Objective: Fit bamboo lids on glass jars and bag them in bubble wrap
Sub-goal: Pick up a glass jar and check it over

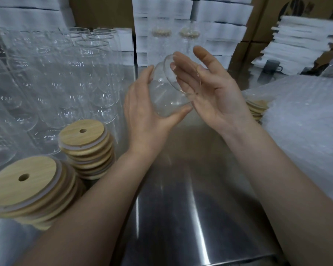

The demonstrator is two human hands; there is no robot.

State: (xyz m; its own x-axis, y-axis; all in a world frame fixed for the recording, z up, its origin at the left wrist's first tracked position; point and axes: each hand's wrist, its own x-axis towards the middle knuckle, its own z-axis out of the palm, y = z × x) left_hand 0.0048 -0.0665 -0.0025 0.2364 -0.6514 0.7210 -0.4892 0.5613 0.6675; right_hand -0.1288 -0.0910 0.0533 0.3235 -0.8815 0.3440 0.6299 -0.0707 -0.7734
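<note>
Gripping the jar in the left hand, curling the thumb under the glass wall and wrapping the fingers over the far side. Holding the jar in the air above the table, tilted well over, pointing the open mouth at the right hand. Presenting the right hand flat and relaxed, palm facing the mouth, laying straight fingers across the rim; clasping nothing on that side.

Working with two stacks of wooden lids on the table just left of the left forearm: the near lid stack at the lower left edge and the far lid stack just behind it. Showing, on each, a small round hole in the top lid and a pale ring beneath the wood. Backing both stacks with rows of empty jars, standing upright, mouths up, filling the left part of the table.

Working with a pile of bubble wrap on the right, just beside the right forearm, partly covering a third lid stack just beyond the right wrist.

Facing, at the far edge of the table, stacks of white foam sheets and brown boxes, with two wrapped jars in front of the foam, too blurred for detail. Showing a grey mug at the far right, near another foam stack. Showing dark print on the upper-right box, too dim and cropped for reading.
</note>
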